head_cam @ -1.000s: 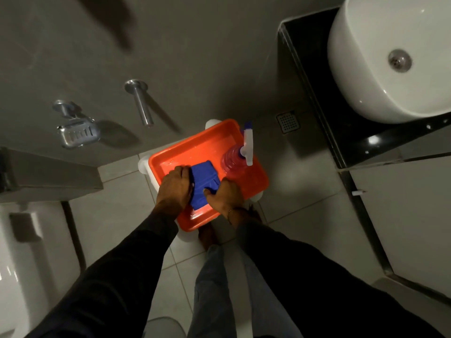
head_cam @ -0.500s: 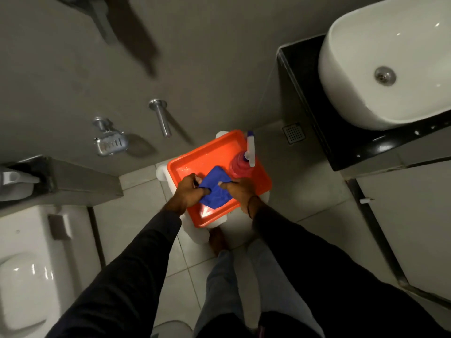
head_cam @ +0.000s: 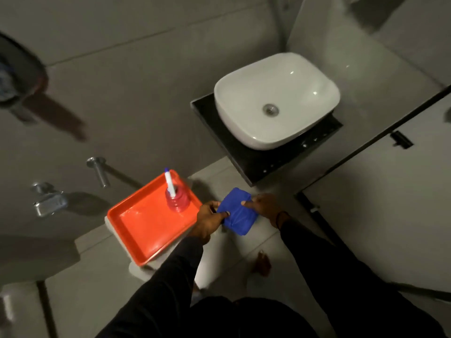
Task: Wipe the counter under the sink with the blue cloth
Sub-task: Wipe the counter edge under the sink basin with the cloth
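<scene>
A folded blue cloth (head_cam: 238, 214) hangs in the air between both hands, just right of the orange tray (head_cam: 146, 225). My left hand (head_cam: 208, 219) pinches its left edge and my right hand (head_cam: 264, 207) grips its right side. Above and to the right, a white basin (head_cam: 275, 98) sits on a black counter (head_cam: 258, 162) whose front strip shows below the basin. The cloth is below the counter's front corner and apart from it.
A pink spray bottle (head_cam: 176, 200) with a white nozzle stands in the tray's far corner; the tray rests on a white stool (head_cam: 144, 268). Chrome wall fittings (head_cam: 98, 170) jut out at the left. A door (head_cam: 378, 203) stands at the right. My bare foot (head_cam: 262, 263) is on the tiled floor.
Both hands lifted the blue cloth out of the tray and carried it to the right, toward the counter. My view swung up so the whole basin now shows.
</scene>
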The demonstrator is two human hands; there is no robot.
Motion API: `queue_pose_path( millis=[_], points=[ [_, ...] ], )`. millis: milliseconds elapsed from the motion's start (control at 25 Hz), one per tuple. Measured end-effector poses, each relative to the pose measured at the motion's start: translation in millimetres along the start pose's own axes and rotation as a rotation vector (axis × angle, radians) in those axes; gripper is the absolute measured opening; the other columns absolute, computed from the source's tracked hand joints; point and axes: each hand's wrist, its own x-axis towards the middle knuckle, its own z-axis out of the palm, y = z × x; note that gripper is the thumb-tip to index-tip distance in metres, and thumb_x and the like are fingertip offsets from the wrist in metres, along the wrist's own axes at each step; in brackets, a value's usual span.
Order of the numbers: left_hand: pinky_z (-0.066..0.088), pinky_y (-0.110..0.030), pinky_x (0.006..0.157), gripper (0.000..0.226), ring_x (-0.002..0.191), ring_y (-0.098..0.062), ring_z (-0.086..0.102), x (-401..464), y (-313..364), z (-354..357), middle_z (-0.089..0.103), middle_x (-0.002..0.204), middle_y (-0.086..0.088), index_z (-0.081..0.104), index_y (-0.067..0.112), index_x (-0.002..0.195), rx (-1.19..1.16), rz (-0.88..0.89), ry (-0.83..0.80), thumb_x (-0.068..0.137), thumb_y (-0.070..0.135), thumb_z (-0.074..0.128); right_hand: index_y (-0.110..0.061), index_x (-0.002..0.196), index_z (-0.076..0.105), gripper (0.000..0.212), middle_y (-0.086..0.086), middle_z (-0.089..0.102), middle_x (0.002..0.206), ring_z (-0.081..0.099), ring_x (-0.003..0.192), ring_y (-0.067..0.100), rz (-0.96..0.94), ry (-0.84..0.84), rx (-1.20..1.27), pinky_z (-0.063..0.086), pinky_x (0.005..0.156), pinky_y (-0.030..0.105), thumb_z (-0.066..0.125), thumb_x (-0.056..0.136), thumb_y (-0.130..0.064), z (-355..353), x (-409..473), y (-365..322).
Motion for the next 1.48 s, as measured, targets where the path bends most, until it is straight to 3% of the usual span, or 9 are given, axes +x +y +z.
queue_pose_path(
  millis=[200,400,560,680,840,960,1080,1240,1480],
  points=[
    [0.056,-0.014,0.064,0.021,0.077,-0.013,0.068,33.6,55.2,83.2,0.072,0.096,-0.006,0.066,0.012,0.096,0.154,0.187,0.081,0.081,0.007,0.08,-0.004,0.075,0.061,0.025,0.017,0.059,0.078,0.058,0.075,0.024,0.0,0.197,0.228,0.055,0.071,0.034,0.078,0.086,-0.019,-81.7,34.1,13.3],
    [0.058,-0.029,0.073,0.03,0.08,-0.022,0.068,82.4,90.8,116.6,0.072,0.094,-0.008,0.069,0.007,0.102,0.234,0.212,0.322,0.076,0.011,0.085,-0.016,0.051,0.051,0.045,0.002,0.049,0.056,0.045,0.057,0.018,-0.005,0.257,0.27,0.042,0.057,0.029,0.082,0.082,-0.023,-108.1,84.6,-2.2],
    [0.058,-0.029,0.077,0.029,0.073,-0.012,0.064,111.0,83.6,118.8,0.071,0.091,-0.003,0.069,0.011,0.099,0.335,0.184,0.348,0.075,0.012,0.086,-0.009,0.087,0.073,0.018,0.009,0.075,0.092,0.069,0.09,0.027,-0.004,0.337,0.04,0.06,0.084,0.038,0.08,0.081,-0.025,-104.2,106.0,4.3],
    [0.054,-0.026,0.068,0.031,0.072,-0.011,0.062,116.9,76.9,112.4,0.067,0.094,-0.001,0.07,0.012,0.101,0.425,0.245,0.33,0.076,0.019,0.086,-0.013,0.121,0.064,0.042,0.01,0.065,0.123,0.063,0.114,0.028,-0.275,0.5,-0.277,0.056,0.096,0.043,0.074,0.081,-0.023,-93.9,93.6,18.1],
    [0.054,-0.038,0.081,0.026,0.092,-0.035,0.069,124.4,94.3,90.0,0.07,0.104,-0.019,0.072,0.002,0.104,0.383,0.334,0.442,0.094,0.025,0.066,-0.007,0.14,0.056,0.065,0.012,0.063,0.14,0.059,0.132,0.029,-0.87,0.388,-0.877,0.048,0.113,0.045,0.076,0.08,-0.024,-77.5,93.9,29.5],
    [0.05,-0.045,0.096,0.029,0.107,-0.039,0.062,132.3,127.8,74.1,0.064,0.113,-0.023,0.067,0.001,0.112,0.427,0.475,0.57,0.102,0.021,0.049,-0.005,0.152,0.039,0.071,0.015,0.043,0.159,0.039,0.15,0.031,-0.926,0.199,-1.059,0.03,0.125,0.046,0.066,0.089,-0.023,-67.7,106.8,30.4],
    [0.043,-0.042,0.107,0.037,0.124,-0.032,0.054,134.9,165.0,77.9,0.058,0.131,-0.018,0.056,0.004,0.131,0.506,0.675,0.586,0.104,0.025,0.042,-0.009,0.159,0.024,0.068,0.01,0.022,0.169,0.019,0.158,0.025,-0.891,0.084,-1.054,0.016,0.129,0.041,0.05,0.097,-0.019,-72.4,115.7,42.9],
    [0.011,-0.045,0.127,0.063,0.158,-0.029,0.014,153.5,190.5,108.8,0.019,0.169,-0.012,0.025,0.009,0.158,0.69,0.617,0.548,0.105,0.042,0.031,-0.012,0.156,0.035,0.065,0.005,0.033,0.165,0.029,0.155,0.021,-0.972,0.041,-0.895,0.025,0.127,0.037,0.055,0.094,-0.013,-90.8,125.8,50.4],
    [0.004,-0.053,0.129,0.07,0.16,-0.031,0.003,172.2,185.8,133.1,0.011,0.172,-0.012,0.018,0.005,0.161,0.782,0.507,0.682,0.105,0.047,0.022,-0.01,0.155,0.037,0.059,0.006,0.036,0.164,0.033,0.153,0.022,-0.967,0.075,-0.87,0.03,0.125,0.04,0.05,0.099,-0.021,-181.1,165.5,63.7]
  ],
)
